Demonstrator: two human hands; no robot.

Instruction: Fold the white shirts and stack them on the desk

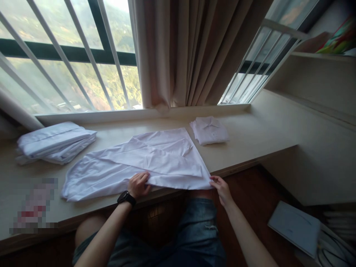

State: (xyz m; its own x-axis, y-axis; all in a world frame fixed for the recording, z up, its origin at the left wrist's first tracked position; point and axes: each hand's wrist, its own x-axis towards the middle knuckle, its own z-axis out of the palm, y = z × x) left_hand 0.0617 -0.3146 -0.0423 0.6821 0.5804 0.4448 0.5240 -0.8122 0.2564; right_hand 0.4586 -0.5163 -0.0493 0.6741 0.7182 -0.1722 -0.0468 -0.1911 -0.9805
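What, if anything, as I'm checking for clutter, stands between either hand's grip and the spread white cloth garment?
Nothing visible: the left-hand grip touches the white cloth garment at its near edge, and the right-hand grip pinches its near right corner.

The spread garment (pixel 155 159) at the desk's front edge is plain white with a faint lavender cast. The folded stack (pixel 57 139) toward the desk's left end is white too; the folded shirt (pixel 211 131) near the back edge is white, tinged lilac. The desk (pixel 250 135) is pale cream, the curtain (pixel 178 48) beyond its back edge taupe, the watch (pixel 126 198) black, the shorts (pixel 198 218) faded blue, the floor (pixel 247 189) dark reddish brown.
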